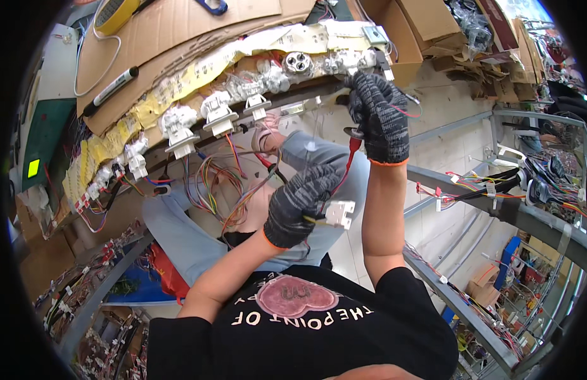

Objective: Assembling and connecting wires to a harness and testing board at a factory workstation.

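My left hand (305, 206), in a dark grey knitted glove, is closed around wires below the bench edge. A white plastic connector (339, 214) sticks out beside its fingers. Higher and to the right, my right hand (380, 117), gloved alike, is closed with its fingertips near the right end of the bench row. From under its thumb hangs a red-sleeved lead (353, 149), whose wire runs down toward my left hand. A thin pink wire (407, 113) juts out on that hand's right side. What lies deeper within its fingers is hidden.
Along the bench edge sit several white connector sockets (218, 114) and a round four-hole socket (298, 62), with yellow labelled tape (179, 82) behind. Coloured wires (208, 187) hang below. A marker (111, 90) lies on cardboard. Metal rails (458, 190) and wire bundles stand right.
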Demonstrator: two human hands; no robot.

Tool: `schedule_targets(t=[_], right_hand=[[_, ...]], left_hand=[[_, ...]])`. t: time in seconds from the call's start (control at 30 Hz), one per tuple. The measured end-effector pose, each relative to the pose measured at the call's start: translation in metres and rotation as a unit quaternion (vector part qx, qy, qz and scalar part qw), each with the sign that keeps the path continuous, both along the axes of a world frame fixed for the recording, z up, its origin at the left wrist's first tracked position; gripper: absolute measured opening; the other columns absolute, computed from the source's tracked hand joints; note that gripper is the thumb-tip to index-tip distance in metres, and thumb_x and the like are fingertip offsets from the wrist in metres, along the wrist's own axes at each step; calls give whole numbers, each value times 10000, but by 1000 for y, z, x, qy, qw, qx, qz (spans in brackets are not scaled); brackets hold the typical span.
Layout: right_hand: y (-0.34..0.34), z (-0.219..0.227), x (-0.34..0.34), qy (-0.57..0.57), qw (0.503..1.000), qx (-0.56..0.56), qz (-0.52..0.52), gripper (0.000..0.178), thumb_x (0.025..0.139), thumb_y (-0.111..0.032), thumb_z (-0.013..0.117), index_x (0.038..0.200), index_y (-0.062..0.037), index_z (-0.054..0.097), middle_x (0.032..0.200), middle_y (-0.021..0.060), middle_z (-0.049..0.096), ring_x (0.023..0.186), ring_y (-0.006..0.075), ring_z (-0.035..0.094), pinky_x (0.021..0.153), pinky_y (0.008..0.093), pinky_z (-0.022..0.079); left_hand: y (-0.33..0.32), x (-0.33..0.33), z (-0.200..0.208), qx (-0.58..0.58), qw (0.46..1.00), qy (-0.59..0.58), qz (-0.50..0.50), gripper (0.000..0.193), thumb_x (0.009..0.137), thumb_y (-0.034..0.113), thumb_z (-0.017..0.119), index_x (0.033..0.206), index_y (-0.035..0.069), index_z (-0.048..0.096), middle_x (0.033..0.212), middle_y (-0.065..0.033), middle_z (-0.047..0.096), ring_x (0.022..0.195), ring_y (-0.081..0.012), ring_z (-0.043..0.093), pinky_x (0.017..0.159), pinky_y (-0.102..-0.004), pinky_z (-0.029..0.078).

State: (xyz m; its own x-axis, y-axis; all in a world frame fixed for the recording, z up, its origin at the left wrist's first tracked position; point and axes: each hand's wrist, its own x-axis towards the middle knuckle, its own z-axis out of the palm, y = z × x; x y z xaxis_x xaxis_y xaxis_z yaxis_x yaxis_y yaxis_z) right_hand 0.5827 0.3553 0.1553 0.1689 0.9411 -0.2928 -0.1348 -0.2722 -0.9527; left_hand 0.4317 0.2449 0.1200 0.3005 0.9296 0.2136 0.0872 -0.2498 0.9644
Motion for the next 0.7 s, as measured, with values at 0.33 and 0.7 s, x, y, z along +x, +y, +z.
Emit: schedule_targets(t=[0.33,0.7], right_hand=[[-11,-2,-10,-44,995,-19,82,199,776,-207,652,879,-36,651,739,27,648,637,49,554,511,190,414],[-3,2,-18,77,996,-34,-13,161,753,-150,641,831,-10,645,648,53,617,572,108,577,492,204,421]], left_hand=[[13,6,-16,57,996,65,-8,399,713,-5,566,1110,9,542,1078,-177,566,1020,-314,541,876,-376,427],[11,23,-6,123,960,41,249,239,747,2,609,973,78,626,923,-54,511,888,-206,507,782,-306,423]])
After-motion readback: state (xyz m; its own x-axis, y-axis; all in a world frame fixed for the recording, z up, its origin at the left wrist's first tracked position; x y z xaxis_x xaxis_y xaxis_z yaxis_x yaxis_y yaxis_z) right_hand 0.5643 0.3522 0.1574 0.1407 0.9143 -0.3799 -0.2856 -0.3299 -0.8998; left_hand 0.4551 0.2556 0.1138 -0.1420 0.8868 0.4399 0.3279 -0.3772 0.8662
